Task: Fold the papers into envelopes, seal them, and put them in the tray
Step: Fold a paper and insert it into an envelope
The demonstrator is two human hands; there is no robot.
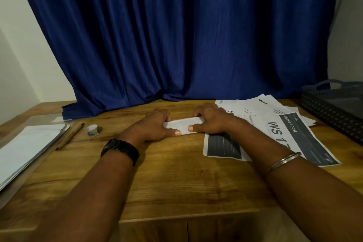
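Before the blue curtain [176, 35], folded paper [181, 124] lies on a wooden desk [176, 179].

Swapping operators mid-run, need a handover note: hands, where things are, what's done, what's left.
Left hand and right hand each pinch an end of the narrow folded white paper on the wooden table.
Printed sheets lie right of it. The dark perforated plastic tray is far right, with no envelope visible in it.
On the left: plain white sheet stack, small round pot.
Done: first folds.
Left: finish folding, seal, tray, remaining sheets.
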